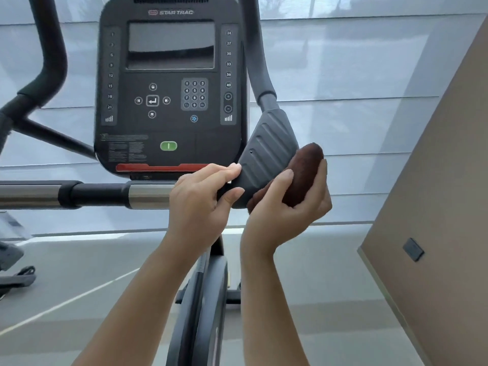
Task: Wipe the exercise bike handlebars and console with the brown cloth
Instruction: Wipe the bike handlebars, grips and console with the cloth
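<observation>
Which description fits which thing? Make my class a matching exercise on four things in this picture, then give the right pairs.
Things:
1. brown cloth
2. left hand
3. oval button
4. strip along the lower edge of the console

Descriptions:
A. green
B. red
C. grips the lower end of the ribbed handlebar
D. bunched in the right hand, against the handlebar

Pairs: 1-D, 2-C, 3-A, 4-B

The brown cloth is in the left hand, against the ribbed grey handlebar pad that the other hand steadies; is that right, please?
No: in the head view the right hand holds the brown cloth against the handlebar pad; the left hand steadies it.
</observation>
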The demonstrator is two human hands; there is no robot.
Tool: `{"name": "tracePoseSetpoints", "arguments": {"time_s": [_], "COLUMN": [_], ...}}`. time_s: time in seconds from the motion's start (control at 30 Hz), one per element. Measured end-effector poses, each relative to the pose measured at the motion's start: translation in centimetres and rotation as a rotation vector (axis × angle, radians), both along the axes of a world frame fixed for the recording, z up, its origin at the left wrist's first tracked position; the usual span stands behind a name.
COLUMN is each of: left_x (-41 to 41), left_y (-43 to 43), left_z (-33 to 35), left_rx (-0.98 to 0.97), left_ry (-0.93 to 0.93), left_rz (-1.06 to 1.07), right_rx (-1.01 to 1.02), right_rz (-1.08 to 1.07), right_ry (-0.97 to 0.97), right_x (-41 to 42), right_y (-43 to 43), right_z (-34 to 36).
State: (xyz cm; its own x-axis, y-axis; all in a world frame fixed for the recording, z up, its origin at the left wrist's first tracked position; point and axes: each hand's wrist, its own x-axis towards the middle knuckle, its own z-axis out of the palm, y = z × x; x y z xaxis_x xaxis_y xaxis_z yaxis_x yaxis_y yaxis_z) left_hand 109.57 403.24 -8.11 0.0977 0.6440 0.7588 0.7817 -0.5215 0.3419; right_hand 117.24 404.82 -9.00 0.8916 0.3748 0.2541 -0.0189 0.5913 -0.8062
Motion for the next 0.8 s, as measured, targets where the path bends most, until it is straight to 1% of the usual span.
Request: {"name": "tracePoseSetpoints", "arguments": {"time_s": [0.1,0.17,0.23,0.33,0.4,0.47,0.5,0.57,0.63,0.67,0.7,0.73,0.8], "left_x": [-0.3,-0.5,-0.9,-1.8,-2.2,-2.0,-1.8,-1.3,-1.0,-1.0,-1.1,-1.3,-1.7], "left_y": [0.3,0.6,0.8,0.5,0.2,0.0,0.0,0.0,0.2,0.2,0.2,0.2,0.2], "left_z": [0.0,-0.4,-1.1,-2.5,-3.3,-3.7,-3.7,-3.5,-3.3,-3.2,-3.1,-3.1,-3.0], "left_rx": [-0.011,-0.02,-0.044,-0.098,-0.121,-0.122,-0.122,-0.127,-0.122,-0.116,-0.11,-0.102,-0.078], "left_ry": [0.013,0.032,0.06,0.057,0.041,0.033,0.032,0.028,0.018,0.011,0.003,-0.001,-0.007], "left_rz": [-0.052,-0.095,-0.127,-0.181,-0.207,-0.22,-0.228,-0.243,-0.249,-0.247,-0.242,-0.234,-0.216], "right_rx": [0.015,0.001,-0.02,-0.077,-0.128,-0.175,-0.198,-0.253,-0.392,-0.483,-0.551,-0.582,-0.559], "right_rz": [-0.124,-0.137,-0.097,0.061,0.14,0.134,0.113,0.114,0.262,0.359,0.436,0.479,0.49], "right_ry": [-0.002,-0.028,-0.097,-0.313,-0.442,-0.546,-0.636,-0.939,-1.253,-1.361,-1.418,-1.429,-1.419], "right_x": [-2.4,-2.8,-2.1,1.0,3.9,7.4,9.0,11.6,12.2,11.9,11.4,10.9,10.0], "right_y": [-0.2,0.0,-0.5,-2.0,-2.1,-0.8,0.3,3.2,6.0,6.9,7.4,7.5,6.9], "right_z": [-0.7,-1.5,-2.8,-4.9,-5.1,-3.2,-1.5,2.2,5.2,5.9,6.2,6.2,6.0]}}
